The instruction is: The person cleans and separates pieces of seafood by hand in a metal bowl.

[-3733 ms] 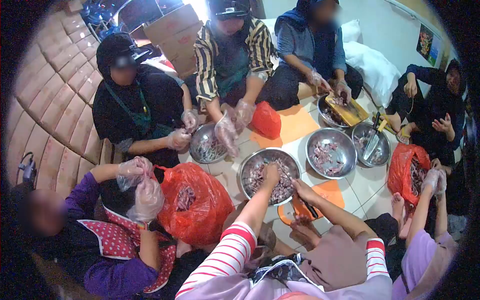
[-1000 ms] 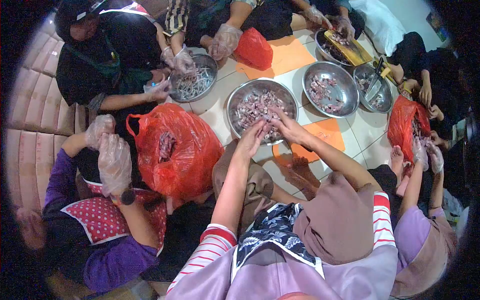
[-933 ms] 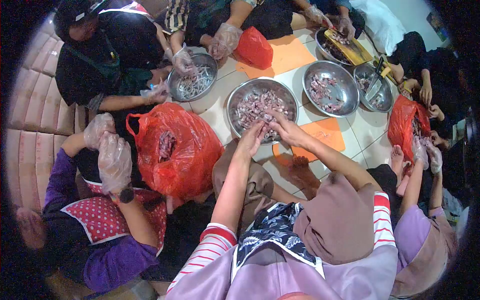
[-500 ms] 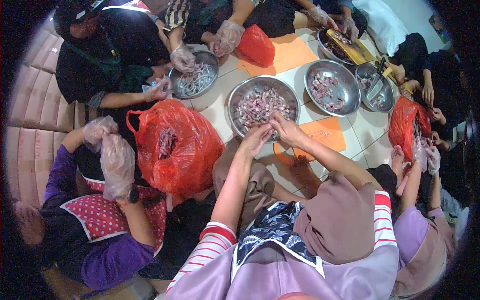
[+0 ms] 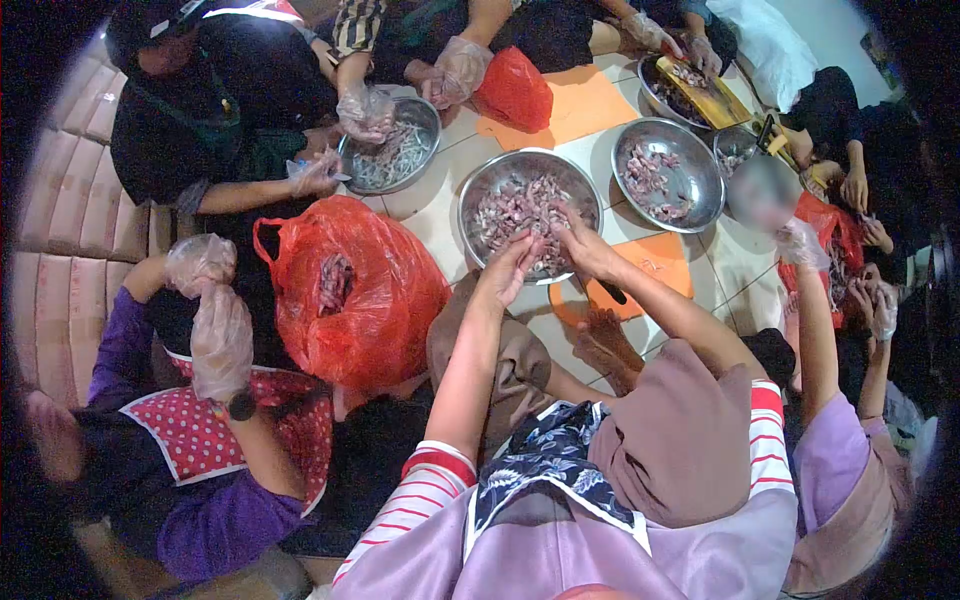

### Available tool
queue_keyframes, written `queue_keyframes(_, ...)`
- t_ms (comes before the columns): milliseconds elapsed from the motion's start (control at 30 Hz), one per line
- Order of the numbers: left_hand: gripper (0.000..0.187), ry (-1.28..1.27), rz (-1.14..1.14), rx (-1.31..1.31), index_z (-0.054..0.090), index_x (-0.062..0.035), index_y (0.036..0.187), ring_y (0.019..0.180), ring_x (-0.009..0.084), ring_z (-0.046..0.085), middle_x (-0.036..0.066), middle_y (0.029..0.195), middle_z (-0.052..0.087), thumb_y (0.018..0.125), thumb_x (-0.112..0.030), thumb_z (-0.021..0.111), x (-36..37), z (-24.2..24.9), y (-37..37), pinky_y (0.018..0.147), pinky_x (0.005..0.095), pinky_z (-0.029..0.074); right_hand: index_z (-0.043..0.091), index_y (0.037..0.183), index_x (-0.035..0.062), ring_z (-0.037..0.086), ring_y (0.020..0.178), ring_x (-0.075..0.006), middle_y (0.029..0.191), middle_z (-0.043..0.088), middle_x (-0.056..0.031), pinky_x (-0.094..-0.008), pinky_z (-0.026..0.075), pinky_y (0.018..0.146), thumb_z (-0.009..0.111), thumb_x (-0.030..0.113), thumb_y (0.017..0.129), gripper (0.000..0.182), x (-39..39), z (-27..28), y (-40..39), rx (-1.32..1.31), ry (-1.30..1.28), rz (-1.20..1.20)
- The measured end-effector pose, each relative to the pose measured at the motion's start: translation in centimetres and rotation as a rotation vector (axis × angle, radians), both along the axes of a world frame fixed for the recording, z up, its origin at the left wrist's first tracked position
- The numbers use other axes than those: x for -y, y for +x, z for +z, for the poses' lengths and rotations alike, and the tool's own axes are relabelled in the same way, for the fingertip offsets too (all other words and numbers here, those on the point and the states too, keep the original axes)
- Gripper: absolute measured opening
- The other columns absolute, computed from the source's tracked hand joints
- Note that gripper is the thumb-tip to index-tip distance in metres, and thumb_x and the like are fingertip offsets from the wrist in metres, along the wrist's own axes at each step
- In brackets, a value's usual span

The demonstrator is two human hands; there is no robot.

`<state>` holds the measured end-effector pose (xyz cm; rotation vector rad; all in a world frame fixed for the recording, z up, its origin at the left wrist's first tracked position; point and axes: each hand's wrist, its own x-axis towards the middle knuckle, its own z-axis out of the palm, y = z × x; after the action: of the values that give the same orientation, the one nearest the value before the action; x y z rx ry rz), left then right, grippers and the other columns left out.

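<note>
A steel bowl (image 5: 470,238) on the tiles in front of me holds many small pinkish-white pieces (image 5: 520,205), too small to name surely. My left hand (image 5: 512,265) is bare and over the bowl's near rim, its fingers pinched together; any piece between them is too small to make out. Just to its right, my bare right hand (image 5: 585,245) reaches over the same bowl. Its fingers stretch toward the pieces, thumb apart, and nothing shows in them. Beside the bowl lies an orange cutting board (image 5: 655,270) with pale scraps and a dark handle near its edge.
A red plastic bag (image 5: 385,290) with similar pieces stands to my left. Other steel bowls (image 5: 705,195) stand at the right and far left. Several co-workers sit around; a gloved hand (image 5: 222,335) is at left, another (image 5: 800,245) at right.
My hands have moved apart from their pinch together; the right now reaches further over the pieces. At right, a co-worker's gloved hand has risen from the red bag.
</note>
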<state>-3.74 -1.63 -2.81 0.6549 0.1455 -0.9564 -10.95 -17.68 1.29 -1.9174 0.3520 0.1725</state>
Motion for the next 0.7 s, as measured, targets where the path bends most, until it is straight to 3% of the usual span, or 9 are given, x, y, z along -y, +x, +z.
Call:
queue_keyframes(67, 0.017, 0.079, 0.043, 0.067, 0.055, 0.0001, 0.098, 0.090, 0.0151, 0.057, 0.007, 0.097, 0.058, 0.081, -0.003, 0.057, 0.2, -0.1, 0.0, 0.082, 0.0203, 0.048, 0.023, 0.134, 0.0072, 0.030, 0.125, -0.0328, 0.132, 0.033, -0.0241, -0.0382, 0.026, 0.101, 0.033, 0.035, 0.092, 0.052, -0.7, -1.4, -0.2, 0.342, -0.254, 0.074)
queue_keyframes(100, 0.017, 0.079, 0.043, 0.067, 0.055, 0.0001, 0.098, 0.090, 0.0151, 0.057, 0.007, 0.097, 0.058, 0.081, -0.003, 0.057, 0.1, -0.1, 0.0, 0.082, 0.0203, 0.048, 0.023, 0.134, 0.0072, 0.030, 0.125, -0.0328, 0.132, 0.033, -0.0241, -0.0382, 0.026, 0.101, 0.033, 0.035, 0.092, 0.052, -1.1, -0.6, -0.5, 0.342, -0.253, 0.073)
queue_keyframes(167, 0.016, 0.094, 0.007, 0.084, 0.056, -0.0006, 0.097, 0.090, 0.0142, 0.057, 0.006, 0.096, 0.059, 0.081, -0.004, 0.057, -0.1, -0.2, -0.1, 0.081, 0.0198, 0.048, 0.029, 0.131, 0.0078, 0.033, 0.124, -0.0313, 0.134, 0.032, -0.0202, -0.0365, 0.027, 0.101, 0.032, 0.031, 0.093, 0.045, -1.6, 1.2, -1.2, 0.285, -0.111, 0.165)
queue_keyframes(200, 0.016, 0.095, 0.007, 0.084, 0.056, -0.0006, 0.097, 0.090, 0.0142, 0.057, 0.006, 0.096, 0.059, 0.081, -0.004, 0.057, -0.1, -0.3, -0.1, 0.081, 0.0198, 0.048, 0.031, 0.129, 0.0077, 0.040, 0.118, -0.0328, 0.129, 0.038, -0.0191, -0.0373, 0.032, 0.098, 0.031, 0.030, 0.093, 0.042, -1.8, 1.8, -1.3, 0.335, -0.105, 0.172)
queue_keyframes(400, 0.015, 0.092, -0.003, 0.149, 0.058, -0.0017, 0.095, 0.087, 0.0122, 0.057, 0.005, 0.095, 0.060, 0.081, -0.006, 0.058, -0.2, -1.1, -0.3, 0.079, 0.0212, 0.048, 0.034, 0.125, 0.0069, 0.051, 0.105, -0.0356, 0.115, 0.050, -0.0222, -0.0386, 0.039, 0.088, 0.031, 0.034, 0.093, 0.043, -2.1, 1.0, -1.1, 0.150, -0.107, 0.133)
queue_keyframes(700, 0.014, 0.186, -0.191, 0.157, 0.059, -0.0067, 0.092, 0.081, 0.0077, 0.054, -0.001, 0.089, 0.059, 0.079, -0.012, 0.062, -0.1, -0.9, -0.6, 0.077, 0.0195, 0.046, 0.033, 0.125, 0.0027, 0.053, 0.098, -0.0418, 0.101, 0.056, -0.0261, -0.0432, 0.041, 0.084, 0.032, 0.040, 0.091, 0.050, -1.3, 0.3, -0.4, 0.015, -0.175, 0.157)
